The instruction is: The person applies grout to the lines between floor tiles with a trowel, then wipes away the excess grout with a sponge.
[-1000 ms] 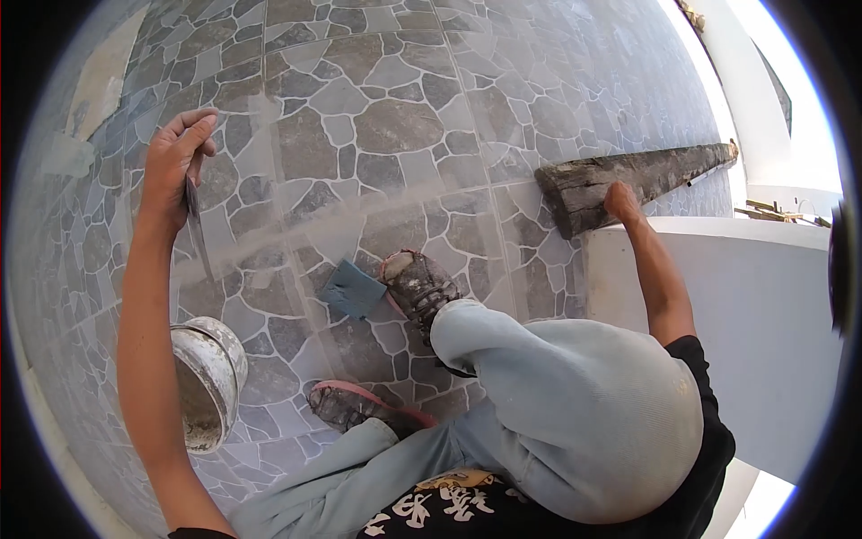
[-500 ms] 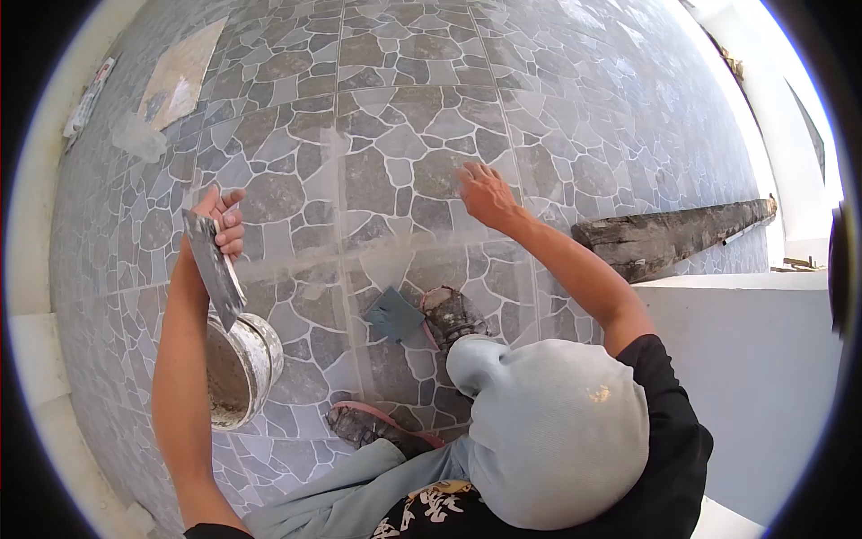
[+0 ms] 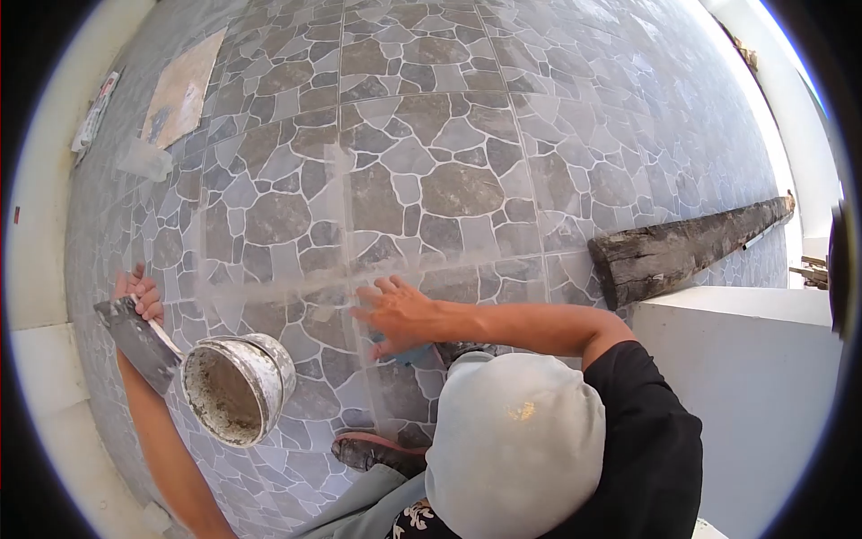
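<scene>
My left hand [image 3: 144, 292] grips a flat rectangular trowel [image 3: 142, 337] with a dark smeared plate, tilted beside the bucket. The round white bucket [image 3: 283, 373] stands on the stone-patterned tile floor, its rim and inner wall crusted with a greyish-brown mix. My right hand [image 3: 395, 314] is open, fingers spread and palm downward, over the floor at the middle. Close by the thumb shows a blue-grey square piece [image 3: 413, 355], partly hidden under that hand.
A weathered wooden beam [image 3: 691, 251] lies at the right beside a low white wall [image 3: 736, 386]. A stained board [image 3: 184, 90], a clear plastic piece [image 3: 148, 162] and a white packet [image 3: 94, 117] lie far left. A shod foot [image 3: 377, 451] and a light cap [image 3: 516, 440] are in front.
My left hand has moved left and down with the trowel, off the bucket's mouth in view. My right hand has come down and left, now overlapping the blue-grey piece.
</scene>
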### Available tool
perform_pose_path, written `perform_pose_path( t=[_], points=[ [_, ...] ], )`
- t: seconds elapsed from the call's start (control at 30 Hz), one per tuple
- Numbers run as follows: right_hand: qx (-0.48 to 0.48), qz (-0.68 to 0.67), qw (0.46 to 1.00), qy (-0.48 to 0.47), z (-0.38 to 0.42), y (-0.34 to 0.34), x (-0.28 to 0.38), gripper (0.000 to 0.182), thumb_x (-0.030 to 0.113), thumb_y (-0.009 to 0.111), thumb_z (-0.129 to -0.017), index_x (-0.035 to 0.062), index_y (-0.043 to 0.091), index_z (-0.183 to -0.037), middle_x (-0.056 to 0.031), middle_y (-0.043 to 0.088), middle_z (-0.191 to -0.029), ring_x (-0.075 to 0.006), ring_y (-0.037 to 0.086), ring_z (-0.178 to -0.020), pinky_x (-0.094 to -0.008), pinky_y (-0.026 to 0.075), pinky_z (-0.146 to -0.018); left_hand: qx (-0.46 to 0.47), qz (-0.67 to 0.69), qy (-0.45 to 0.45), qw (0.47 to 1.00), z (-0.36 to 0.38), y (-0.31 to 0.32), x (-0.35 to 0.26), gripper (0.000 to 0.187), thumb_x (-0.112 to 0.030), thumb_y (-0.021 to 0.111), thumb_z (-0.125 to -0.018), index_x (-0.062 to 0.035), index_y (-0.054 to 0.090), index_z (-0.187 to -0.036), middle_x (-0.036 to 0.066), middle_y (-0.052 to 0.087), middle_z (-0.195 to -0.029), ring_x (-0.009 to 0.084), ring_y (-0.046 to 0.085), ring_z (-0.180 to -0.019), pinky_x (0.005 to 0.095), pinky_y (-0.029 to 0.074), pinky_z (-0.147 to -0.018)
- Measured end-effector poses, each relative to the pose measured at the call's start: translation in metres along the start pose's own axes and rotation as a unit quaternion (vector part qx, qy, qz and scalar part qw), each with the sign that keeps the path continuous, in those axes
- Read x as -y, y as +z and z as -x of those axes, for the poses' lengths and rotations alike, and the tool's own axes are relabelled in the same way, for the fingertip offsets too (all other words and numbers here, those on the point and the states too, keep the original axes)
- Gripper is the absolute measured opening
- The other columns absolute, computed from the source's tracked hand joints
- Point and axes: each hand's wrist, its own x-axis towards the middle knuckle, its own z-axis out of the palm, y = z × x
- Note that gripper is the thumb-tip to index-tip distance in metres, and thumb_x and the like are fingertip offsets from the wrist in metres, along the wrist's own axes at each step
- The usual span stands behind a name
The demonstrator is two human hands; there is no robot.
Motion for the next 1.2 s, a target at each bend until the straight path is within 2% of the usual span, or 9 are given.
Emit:
perform_pose_path(
  t=[0.1,0.27,0.37,0.5,0.63,0.7,0.83,1.03,1.2],
  points=[
    [0.059,0.099,0.992,-0.047,0.025,0.059,0.014,0.062,0.024,0.077,-0.082,0.0066,0.056,-0.138,-0.0234,0.046,-0.145,-0.0437,0.046,-0.130,-0.0630,0.036,-0.108,-0.061,0.056,0.065,0.994,-0.010,0.070,0.042,0.061,-0.056,0.036,-0.108,-0.0032,0.059,-0.128,0.009,0.057,-0.081,0.0178,0.051,-0.053,0.0332,0.043,-0.044],
    [0.004,0.113,0.993,-0.028,0.031,0.073,0.009,0.053,0.022,0.070,-0.087,0.0075,0.057,-0.136,-0.0202,0.055,-0.127,-0.0392,0.050,-0.123,-0.0625,0.037,-0.104,0.193,0.039,-0.286,0.938,-0.061,0.111,0.156,0.068,-0.061,0.038,-0.105,-0.0010,0.056,-0.131,0.010,0.058,-0.079,0.0202,0.055,-0.057,0.0349,0.049,-0.050],
    [-0.100,0.161,0.982,-0.024,0.046,0.072,0.010,0.059,0.022,0.072,-0.086,0.0071,0.053,-0.140,-0.0219,0.054,-0.129,-0.0411,0.048,-0.125,-0.0606,0.040,-0.103,0.154,-0.017,-0.067,0.986,-0.088,0.168,0.113,0.065,-0.058,0.038,-0.106,-0.0015,0.053,-0.135,0.009,0.058,-0.080,0.0191,0.059,-0.065,0.0335,0.053,-0.055],
    [-0.056,-0.176,0.981,0.056,0.035,0.026,-0.009,0.080,0.027,0.078,-0.077,0.0041,0.046,-0.147,-0.0273,0.051,-0.139,-0.0423,0.047,-0.130,-0.0501,0.044,-0.104,0.138,-0.009,-0.196,0.971,-0.087,0.164,0.172,0.049,-0.042,0.048,-0.108,-0.0017,0.051,-0.135,0.007,0.060,-0.084,0.0175,0.059,-0.067,0.0325,0.054,-0.059],
    [-0.098,-0.547,0.827,0.091,0.036,-0.017,-0.034,0.091,0.033,0.077,-0.074,0.0008,0.040,-0.150,-0.0249,0.051,-0.141,-0.0369,0.052,-0.128,-0.0425,0.046,-0.103,0.076,-0.045,-0.341,0.936,-0.120,0.187,0.220,0.038,-0.031,0.061,-0.102,-0.0041,0.056,-0.128,0.004,0.060,-0.084,0.0161,0.059,-0.071,0.0318,0.054,-0.063],
    [-0.037,-0.686,0.716,0.122,0.042,-0.011,-0.044,0.089,0.034,0.078,-0.076,0.0048,0.040,-0.151,-0.0200,0.047,-0.143,-0.0325,0.054,-0.122,-0.0423,0.050,-0.099,0.015,-0.278,-0.108,0.954,-0.143,0.236,0.229,0.032,-0.026,0.069,-0.098,-0.0042,0.060,-0.119,0.002,0.064,-0.088,0.0139,0.060,-0.074,0.0285,0.053,-0.068],
    [0.072,-0.776,0.612,0.131,0.045,0.016,-0.032,0.083,0.027,0.073,-0.081,0.0071,0.036,-0.153,-0.0147,0.046,-0.137,-0.0281,0.054,-0.115,-0.0409,0.061,-0.081,0.010,-0.459,0.004,0.888,-0.249,0.194,0.277,0.037,-0.028,0.075,-0.092,-0.0022,0.063,-0.114,0.009,0.070,-0.096,0.0166,0.066,-0.081,0.0311,0.053,-0.076],
    [0.174,-0.757,0.626,0.065,0.038,0.034,-0.012,0.075,0.026,0.068,-0.084,0.0046,0.040,-0.150,-0.0126,0.050,-0.133,-0.0240,0.055,-0.113,-0.0374,0.061,-0.078,-0.097,-0.649,0.346,0.671,-0.325,0.273,0.383,0.037,-0.026,0.071,-0.090,0.0010,0.061,-0.113,0.023,0.072,-0.097,0.0409,0.070,-0.091,0.0478,0.051,-0.082],
    [0.136,-0.728,0.671,0.036,0.031,0.039,-0.031,0.075,0.036,0.070,-0.086,0.0045,0.043,-0.149,-0.0103,0.054,-0.130,-0.0214,0.056,-0.111,-0.0336,0.055,-0.079,0.143,-0.652,0.237,0.706,-0.260,0.377,0.463,0.039,-0.027,0.069,-0.091,-0.0017,0.060,-0.120,0.027,0.071,-0.099,0.0473,0.067,-0.095,0.0502,0.051,-0.082]
  ],
)
